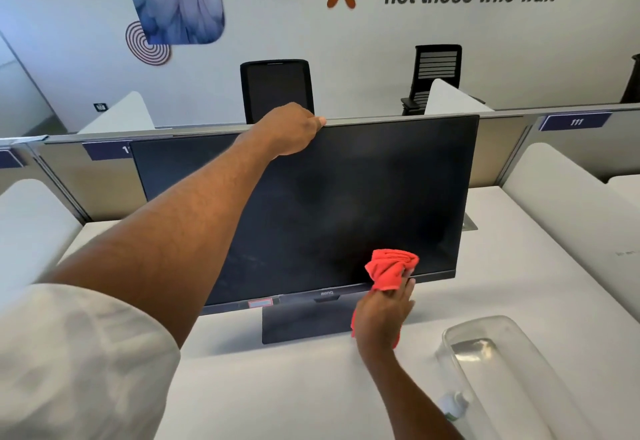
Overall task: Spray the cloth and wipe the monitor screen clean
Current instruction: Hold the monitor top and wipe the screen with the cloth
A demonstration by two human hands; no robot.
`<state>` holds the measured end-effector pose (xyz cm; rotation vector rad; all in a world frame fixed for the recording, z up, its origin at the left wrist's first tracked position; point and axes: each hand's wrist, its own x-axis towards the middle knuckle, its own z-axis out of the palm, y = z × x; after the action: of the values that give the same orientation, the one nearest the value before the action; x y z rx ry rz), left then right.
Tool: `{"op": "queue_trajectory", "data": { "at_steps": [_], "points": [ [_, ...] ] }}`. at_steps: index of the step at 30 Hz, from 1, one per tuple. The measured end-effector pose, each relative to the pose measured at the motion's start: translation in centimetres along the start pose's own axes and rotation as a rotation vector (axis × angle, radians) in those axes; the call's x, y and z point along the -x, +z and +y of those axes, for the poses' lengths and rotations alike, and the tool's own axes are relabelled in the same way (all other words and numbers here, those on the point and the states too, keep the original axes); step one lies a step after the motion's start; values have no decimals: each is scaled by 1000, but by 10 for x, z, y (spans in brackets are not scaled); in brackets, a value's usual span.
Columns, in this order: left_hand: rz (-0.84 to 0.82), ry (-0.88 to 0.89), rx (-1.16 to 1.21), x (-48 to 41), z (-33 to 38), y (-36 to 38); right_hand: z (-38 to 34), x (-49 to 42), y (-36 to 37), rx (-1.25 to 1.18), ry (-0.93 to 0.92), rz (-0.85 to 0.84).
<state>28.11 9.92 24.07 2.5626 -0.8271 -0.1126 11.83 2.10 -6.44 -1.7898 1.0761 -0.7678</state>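
A black monitor stands on a white desk, its dark screen switched off and faintly smeared. My left hand grips the monitor's top edge near the middle, arm stretched across the screen's left half. My right hand holds a bunched red cloth pressed against the screen's lower right part, just above the bottom bezel. A small spray bottle with a white top lies by my right forearm, partly hidden behind it.
A clear plastic tray sits on the desk at the right front, beside the bottle. Low partition panels run behind the monitor. Two black office chairs stand beyond them against a decorated wall.
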Motion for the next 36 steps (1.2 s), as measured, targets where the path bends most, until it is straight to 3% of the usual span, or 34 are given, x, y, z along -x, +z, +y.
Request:
{"op": "queue_trajectory", "data": {
  "at_steps": [6, 9, 15, 20, 25, 28, 36],
  "points": [
    [4, -13, 10, -1, 0, 0, -14, 37, 5, 69, 62, -30],
    [-4, -17, 6, 1, 1, 0, -20, 61, 24, 243, -120, -95],
    [-7, -24, -16, 2, 3, -1, -34, 91, 30, 594, -324, -426],
    [-6, -19, -29, 5, 2, -2, -12, 58, 5, 832, -380, -348],
    [-16, -19, -13, 5, 1, -2, -2, 8, -17, 721, -144, -119],
    [-22, -13, -13, 2, 1, -1, -3, 5, -10, 661, -96, -60],
    [-19, -5, -38, 0, 0, -1, -34, 96, 40, 741, -398, -312]
  ]
}}
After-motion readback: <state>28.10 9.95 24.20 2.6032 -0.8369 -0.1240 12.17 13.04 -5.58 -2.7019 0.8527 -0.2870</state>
